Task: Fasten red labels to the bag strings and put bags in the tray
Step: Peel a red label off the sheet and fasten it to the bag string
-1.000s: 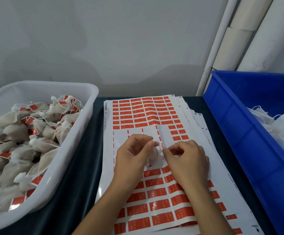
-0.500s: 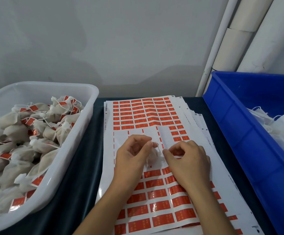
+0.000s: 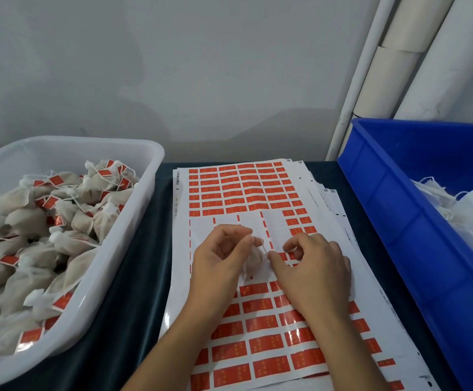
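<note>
Head view: left hand [image 3: 218,261] curls round bag [image 3: 253,259]; right hand [image 3: 312,268] pinches.

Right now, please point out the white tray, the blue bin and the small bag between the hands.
white tray [image 3: 156,153]: head view, far right rim corner.
blue bin [image 3: 399,221]: head view, left outer wall.
small bag [image 3: 253,258]: head view, pale body.

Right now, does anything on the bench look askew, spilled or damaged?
Nothing spilled or damaged. The only untidy thing is the stack of label sheets: the lower sheets fan out past its right edge instead of lying square. The left hand holds a small bag over the sheet's peeled area, and the right hand works beside it.
</note>
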The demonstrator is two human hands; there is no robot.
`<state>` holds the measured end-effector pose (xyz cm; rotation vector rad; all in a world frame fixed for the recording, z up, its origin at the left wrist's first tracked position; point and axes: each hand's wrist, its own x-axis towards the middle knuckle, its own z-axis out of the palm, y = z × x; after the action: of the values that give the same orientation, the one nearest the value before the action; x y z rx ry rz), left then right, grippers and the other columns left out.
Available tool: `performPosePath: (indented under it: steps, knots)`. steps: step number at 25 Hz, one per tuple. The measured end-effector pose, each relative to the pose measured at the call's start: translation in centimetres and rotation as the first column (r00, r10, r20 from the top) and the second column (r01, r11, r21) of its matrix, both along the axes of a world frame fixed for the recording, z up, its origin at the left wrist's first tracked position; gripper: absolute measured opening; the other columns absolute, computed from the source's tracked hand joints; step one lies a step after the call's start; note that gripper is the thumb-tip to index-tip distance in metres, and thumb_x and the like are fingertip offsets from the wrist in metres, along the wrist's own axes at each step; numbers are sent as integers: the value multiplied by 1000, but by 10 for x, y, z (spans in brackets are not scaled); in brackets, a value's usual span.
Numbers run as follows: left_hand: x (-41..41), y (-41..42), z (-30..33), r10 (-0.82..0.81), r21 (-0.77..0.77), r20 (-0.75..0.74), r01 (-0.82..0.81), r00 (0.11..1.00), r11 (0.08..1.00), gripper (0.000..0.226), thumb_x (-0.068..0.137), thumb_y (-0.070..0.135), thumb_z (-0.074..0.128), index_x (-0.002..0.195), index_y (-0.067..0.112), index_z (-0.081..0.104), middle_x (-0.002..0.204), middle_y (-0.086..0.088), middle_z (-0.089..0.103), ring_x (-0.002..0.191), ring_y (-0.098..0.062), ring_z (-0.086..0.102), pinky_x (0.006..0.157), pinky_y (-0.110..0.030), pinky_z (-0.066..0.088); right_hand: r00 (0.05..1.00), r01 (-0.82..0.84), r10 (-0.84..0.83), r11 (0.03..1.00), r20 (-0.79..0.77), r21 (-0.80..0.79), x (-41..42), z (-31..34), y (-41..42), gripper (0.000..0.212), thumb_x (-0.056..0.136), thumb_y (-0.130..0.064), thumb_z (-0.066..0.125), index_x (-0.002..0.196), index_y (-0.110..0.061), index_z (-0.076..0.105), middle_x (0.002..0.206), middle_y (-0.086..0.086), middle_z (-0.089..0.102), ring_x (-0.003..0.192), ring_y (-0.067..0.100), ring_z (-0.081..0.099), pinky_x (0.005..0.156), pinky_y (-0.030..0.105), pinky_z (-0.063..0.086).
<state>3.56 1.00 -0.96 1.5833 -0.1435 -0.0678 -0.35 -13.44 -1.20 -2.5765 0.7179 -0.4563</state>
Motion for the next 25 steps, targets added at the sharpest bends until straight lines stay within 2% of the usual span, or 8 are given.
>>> performPosePath:
  steps: [5,11,17,22,25]
  knots:
    - [0,0,0,5,3,-3,-5,1000,1000,5,101,23,67,103,27,70,99,13,79,98,-10,76,93,-39,63,1000,23,-22,999,18,-29,0,0,4,31,88,-64,62,99,-36,68,104,-12,69,86,9,54,80,25,48]
    - [0,1,0,-2,-5,-8,2,1000,1000,5,101,23,67,103,26,70,99,12,79,98,-10,76,94,-40,62,1000,13,-13,1000,4,10,0,1,1,29,90,-62,62,100,-35,70,104,-13,69,87,10,58,82,25,51]
    - [-1,1,1,-2,-2,-13,2,1000,1000,5,101,25,67,104,27,70,99,15,79,98,-8,75,94,-37,62,1000,4,-6,998,26,59,-2,2,-7,15,94,-49,66,96,-35,70,101,-10,72,81,9,58,79,22,46]
    - [-1,1,1,-7,-9,-11,7,1000,1000,5,101,25,66,104,27,70,99,14,79,98,-8,75,94,-36,62,997,-33,26,995,71,93,-4,0,-9,25,93,-57,61,98,-35,70,103,-11,72,86,10,59,84,26,51]
    - [-1,1,1,-9,-12,-13,9,1000,1000,6,101,26,66,105,28,70,100,15,79,98,-7,75,93,-36,62,999,-43,43,999,18,17,-3,1,-6,32,90,-65,59,100,-36,69,106,-14,69,90,9,56,86,28,52]
